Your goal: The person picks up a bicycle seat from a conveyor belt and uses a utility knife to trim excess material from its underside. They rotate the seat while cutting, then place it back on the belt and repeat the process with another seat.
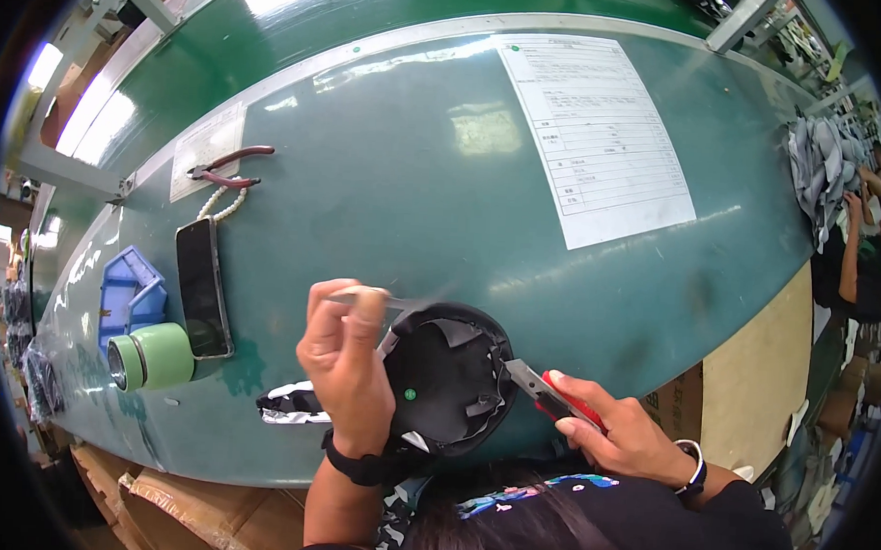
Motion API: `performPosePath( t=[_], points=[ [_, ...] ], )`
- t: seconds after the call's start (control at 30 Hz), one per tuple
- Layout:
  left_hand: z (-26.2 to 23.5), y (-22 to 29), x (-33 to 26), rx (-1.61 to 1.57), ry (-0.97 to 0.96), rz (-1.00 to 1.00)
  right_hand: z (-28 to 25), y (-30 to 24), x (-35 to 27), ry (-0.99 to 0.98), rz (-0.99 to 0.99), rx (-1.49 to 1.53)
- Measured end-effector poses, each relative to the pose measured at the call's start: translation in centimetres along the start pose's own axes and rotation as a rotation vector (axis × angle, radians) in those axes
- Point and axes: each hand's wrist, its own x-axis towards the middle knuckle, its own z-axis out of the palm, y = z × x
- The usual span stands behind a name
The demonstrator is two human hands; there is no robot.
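Observation:
A cap (441, 378) lies upside down near the table's front edge, its black inside facing up with a small green round sticker in it. To its left pokes out a black-and-white patterned piece (294, 404), perhaps its brim. Above the cap's left rim, my left hand (350, 374) pinches a thin, greyish, blurred strip (405, 301) between thumb and finger. My right hand (625, 435) grips a red utility knife (571, 404). Its blade end points up and left at the cap's right rim; whether it touches cannot be told.
Left on the green table (386, 174) are a phone (202, 284), a light green jar (167, 354), a blue plastic tray (130, 296), pliers (227, 167) and a beaded string (225, 205). A printed sheet (599, 144) lies at the back. Another person (855, 244) handles grey cloth at far right.

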Motion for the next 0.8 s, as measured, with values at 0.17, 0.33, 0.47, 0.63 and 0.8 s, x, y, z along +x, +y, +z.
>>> performPosePath(
  t=[0.17, 0.33, 0.47, 0.63, 0.8],
  points=[
    [0.0, 1.3, 0.9, 0.045, 0.028, -0.164, 0.7, 1.5, 0.8, 0.232, -0.356, -0.244],
    [-4.7, 3.6, 2.5, 0.758, -0.662, -0.443, -0.9, 0.8, 4.2, 0.18, -0.439, -0.398],
    [-5.0, 3.5, 0.8, 0.467, -0.375, -0.614, -0.8, 0.5, 6.0, 0.09, -0.488, -0.482],
    [-4.3, 4.2, -4.1, 0.379, -0.096, -0.602, 2.4, 2.5, 4.2, 0.122, -0.471, -0.262],
    [-3.4, 3.7, -7.7, 0.279, 0.075, -0.547, 3.4, 2.7, 1.6, 0.105, -0.411, -0.169]
  ],
)
